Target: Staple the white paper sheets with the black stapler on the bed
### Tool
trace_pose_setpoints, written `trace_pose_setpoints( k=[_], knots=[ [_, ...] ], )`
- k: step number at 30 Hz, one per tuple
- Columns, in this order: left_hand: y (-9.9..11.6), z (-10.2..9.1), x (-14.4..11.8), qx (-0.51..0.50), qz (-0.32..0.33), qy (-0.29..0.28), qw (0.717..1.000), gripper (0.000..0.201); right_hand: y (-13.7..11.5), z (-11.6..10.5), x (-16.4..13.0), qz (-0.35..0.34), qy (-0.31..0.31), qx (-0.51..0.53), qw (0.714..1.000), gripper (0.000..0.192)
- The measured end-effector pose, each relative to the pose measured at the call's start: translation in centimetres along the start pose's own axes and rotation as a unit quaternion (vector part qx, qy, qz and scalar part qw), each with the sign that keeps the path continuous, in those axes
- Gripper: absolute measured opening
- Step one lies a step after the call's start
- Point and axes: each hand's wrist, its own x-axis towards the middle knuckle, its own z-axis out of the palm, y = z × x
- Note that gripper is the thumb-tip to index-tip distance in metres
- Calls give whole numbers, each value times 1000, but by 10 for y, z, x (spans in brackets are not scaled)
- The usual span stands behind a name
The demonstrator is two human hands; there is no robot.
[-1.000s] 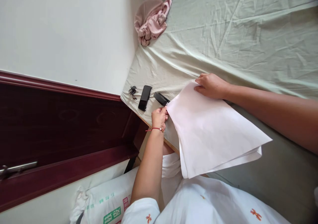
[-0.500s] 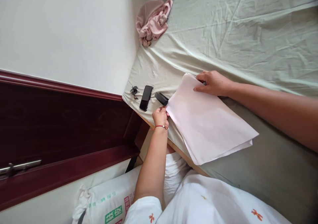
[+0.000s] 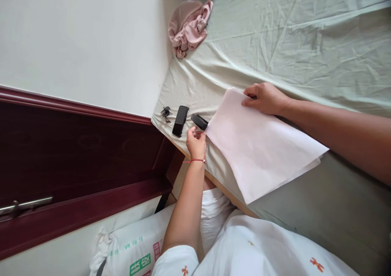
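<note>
Lying on the bed (image 3: 275,35) near its edge: a sheaf of papers (image 3: 262,149), white, several sheets, lower edges fanned a little apart. Resting on the far corner, the right hand (image 3: 265,98), fingers curled over and pressing down on the top sheet. Hovering at the near corner, the left hand (image 3: 196,142), fingers loosely bent, tips at the paper's corner; whether pinching it or merely touching, hard to tell. Sitting just beside that corner, touching or nearly so: a black stapler (image 3: 199,121). Lying next to it, a black phone (image 3: 180,121), then a small bunch of keys (image 3: 165,113), all near the mattress corner. Crumpled farther up against the wall (image 3: 91,39): a pink cloth (image 3: 188,26).

Squaring the sheets well probably means keeping the right hand pressing flat while nudging the loose corner into line, so that no sheet slides out of the fan before the stack is even.
</note>
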Motion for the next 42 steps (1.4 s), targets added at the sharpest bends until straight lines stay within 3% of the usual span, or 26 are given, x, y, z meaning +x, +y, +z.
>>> trace_pose_setpoints(
  k=[3,5,7,11,23,31,35,42],
  knots=[
    [1,-9,-1,111,172,15,979,62,1,0,1,-7,-5,-19,1000,12],
    [3,-13,-1,142,259,-24,955,57,1,0,0,-8,-7,-28,1000,12],
    [4,-16,1,145,295,-68,942,44,0,0,0,-7,-11,-35,999,12],
    [2,-22,9,130,284,-112,943,34,0,0,0,-8,-18,-40,999,12],
    [-2,-36,25,140,316,-167,924,31,-1,0,-1,-7,-15,-43,999,13],
    [-14,-28,21,166,340,-161,912,35,1,1,1,-10,-17,-67,998,15],
    [-16,-23,19,153,323,-151,921,34,0,0,-1,-3,-17,-65,998,15],
    [-12,-24,7,53,213,-146,965,43,-2,-1,-3,-6,4,20,1000,13]
  ],
)
